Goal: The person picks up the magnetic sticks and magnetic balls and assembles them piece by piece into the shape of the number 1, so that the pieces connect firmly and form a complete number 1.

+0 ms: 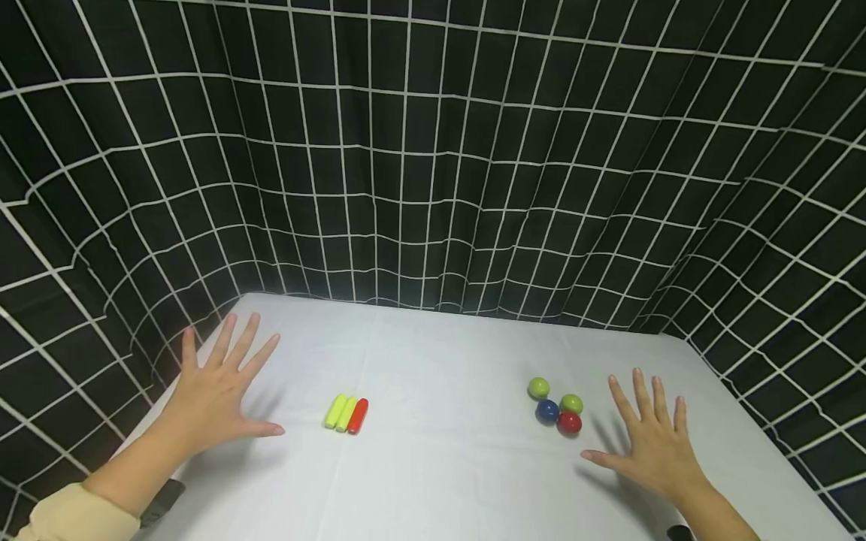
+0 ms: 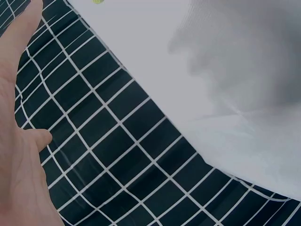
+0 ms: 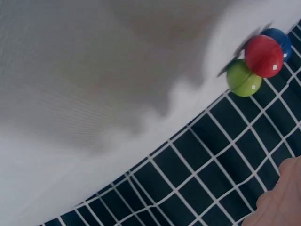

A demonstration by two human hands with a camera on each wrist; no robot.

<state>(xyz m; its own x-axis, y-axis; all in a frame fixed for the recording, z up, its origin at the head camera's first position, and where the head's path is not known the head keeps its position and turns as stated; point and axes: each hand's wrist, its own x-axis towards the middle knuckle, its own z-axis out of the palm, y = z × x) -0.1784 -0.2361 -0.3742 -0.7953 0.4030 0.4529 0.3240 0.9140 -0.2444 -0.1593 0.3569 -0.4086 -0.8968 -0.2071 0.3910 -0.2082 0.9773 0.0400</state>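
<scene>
My left hand (image 1: 215, 394) is held above the left side of the table with its fingers spread and nothing in it. To its right lie two yellow-green sticks (image 1: 341, 412) and a red stick (image 1: 358, 416), side by side in a row. My right hand (image 1: 656, 451), fingers also spread and holding nothing, is over the right side. Left of it sits a cluster of small balls: a red ball (image 1: 570, 422), a dark blue ball (image 1: 547, 411) and two green balls (image 1: 539, 388). In the right wrist view the red ball (image 3: 264, 56) partly covers the blue one.
A white cloth covers the table (image 1: 446, 376). Black curtains (image 1: 419, 150) with a white grid surround its back and both sides. A dark object (image 1: 162, 502) shows beneath the left wrist, and another dark piece (image 1: 679, 533) beside the right wrist.
</scene>
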